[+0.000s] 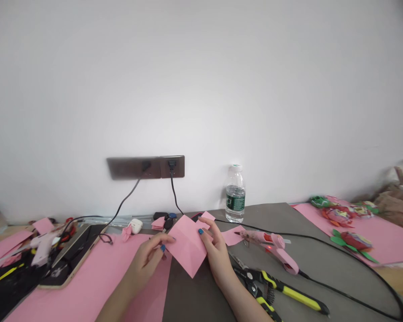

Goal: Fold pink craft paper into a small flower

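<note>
A square of pink paper with crease lines is held up in a diamond position, one corner pointing down. My left hand pinches its left corner between thumb and fingers. At the opposite corner, my right hand grips the paper with the thumb in front. Both thumbs have blue nails. Just right of my right hand, another pink paper piece lies under the tip of a pink glue gun, whose red light is lit. Below that are yellow-and-black pliers.
A water bottle stands against the wall. Black cords run from the wall sockets across the table. On the left lie a phone, a white earbud case and a pink sheet. Paper flowers rest at right.
</note>
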Available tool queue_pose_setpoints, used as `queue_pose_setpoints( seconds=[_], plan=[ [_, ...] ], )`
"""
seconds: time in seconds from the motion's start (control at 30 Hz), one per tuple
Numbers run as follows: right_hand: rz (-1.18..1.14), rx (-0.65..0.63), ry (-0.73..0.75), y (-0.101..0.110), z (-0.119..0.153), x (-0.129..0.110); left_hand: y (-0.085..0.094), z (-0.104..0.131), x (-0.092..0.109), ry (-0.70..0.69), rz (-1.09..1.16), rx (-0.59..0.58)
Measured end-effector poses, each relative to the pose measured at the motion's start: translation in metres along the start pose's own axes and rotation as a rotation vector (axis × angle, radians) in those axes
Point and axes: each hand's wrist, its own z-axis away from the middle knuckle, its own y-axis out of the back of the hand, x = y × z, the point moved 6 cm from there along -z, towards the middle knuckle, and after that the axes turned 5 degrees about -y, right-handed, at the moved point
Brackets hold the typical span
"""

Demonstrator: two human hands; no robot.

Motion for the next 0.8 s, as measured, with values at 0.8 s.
queue_pose_setpoints(
  seconds=[0.8],
  plan=[
    [0.091,-0.136,0.265,-0.011,0.003,-0.018,0.027,-0.008,0.003,-0.035,0.058,0.260]
  ],
)
